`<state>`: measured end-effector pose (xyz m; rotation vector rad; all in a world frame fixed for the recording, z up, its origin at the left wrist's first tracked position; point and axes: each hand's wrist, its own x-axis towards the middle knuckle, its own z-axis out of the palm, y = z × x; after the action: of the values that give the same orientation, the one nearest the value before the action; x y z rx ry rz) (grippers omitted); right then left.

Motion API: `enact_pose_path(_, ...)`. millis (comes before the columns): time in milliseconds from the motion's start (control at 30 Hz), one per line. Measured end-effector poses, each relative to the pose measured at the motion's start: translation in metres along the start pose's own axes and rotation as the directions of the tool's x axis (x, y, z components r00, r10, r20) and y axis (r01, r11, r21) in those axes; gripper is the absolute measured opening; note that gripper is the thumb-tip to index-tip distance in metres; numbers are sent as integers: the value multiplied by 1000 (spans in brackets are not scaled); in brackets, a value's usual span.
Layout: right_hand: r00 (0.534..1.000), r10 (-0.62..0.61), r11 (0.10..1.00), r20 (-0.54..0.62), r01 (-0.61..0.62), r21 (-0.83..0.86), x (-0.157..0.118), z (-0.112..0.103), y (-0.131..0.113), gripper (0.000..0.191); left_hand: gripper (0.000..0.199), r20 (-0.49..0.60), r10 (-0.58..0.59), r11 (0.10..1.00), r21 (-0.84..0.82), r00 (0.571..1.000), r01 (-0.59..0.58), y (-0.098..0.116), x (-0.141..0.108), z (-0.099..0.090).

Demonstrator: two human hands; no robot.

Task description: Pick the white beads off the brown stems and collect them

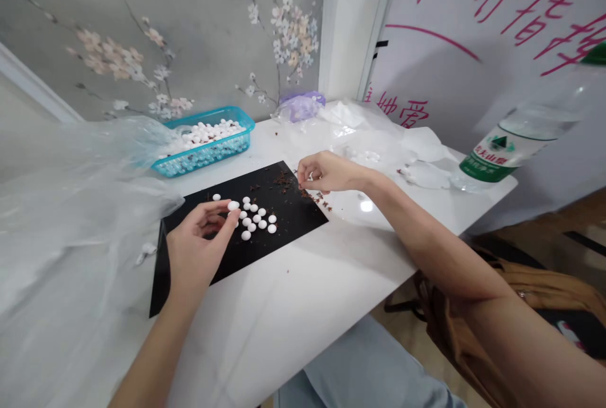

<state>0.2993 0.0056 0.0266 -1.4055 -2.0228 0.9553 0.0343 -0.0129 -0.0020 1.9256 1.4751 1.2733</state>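
Between the thumb and fingertips of my left hand (pixel 201 237) is a small white ball (pixel 233 205), held just above a black mat (pixel 284 240). Several more white balls (pixel 256 218) lie loose on the mat beside it. My right hand (pixel 324 171) is at the mat's far right corner, its thumb and fingers pinched together. Whatever is in that pinch, if anything, is too small to make out. Small reddish-brown star-shaped pieces (pixel 284 182) are scattered under and around the right fingertips, partly on the mat and partly on the white table (pixel 303 294).
A blue plastic basket (pixel 206 158) full of white balls stands at the back. Clear plastic sheeting (pixel 85 237) spreads over the left side. Purple packaging (pixel 300 107) and clear bags (pixel 379 143) lie behind, with a water bottle (pixel 514 136) at right. A brown bag (pixel 544 307) is below the table edge.
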Motion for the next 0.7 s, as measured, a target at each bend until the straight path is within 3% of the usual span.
enact_pose_path(167, 1000, -14, 998, -12, 13, -57, 2, 3, -4, 17, 27, 0, -30, 995, -97, 1000, 30, 2, -6, 8)
enact_pose_path(233, 999, -31, 994, -16, 29, -106, 3, 3, -5, 18, 26, 22, 2, 999, -34, 1000, -1, 1, -7, 9)
enact_pose_path(400, 993, -118, 986, -27, 114, -125, 8, 14, 2, 16, 25, 140, 186, 968, 146, 973, -206, -2, -10, 10)
enact_pose_path(567, 955, -278, 946, 106, 292, -143, 15, 38, 7, 15, 26, 251, 231, 933, 218, 940, -288, -3, -10, 10)
enact_pose_path(700, 923, -375, 899, 79, 384, -211, 15, 46, 4, 12, 26, 256, 272, 892, 294, 928, -343, -2, -10, 10)
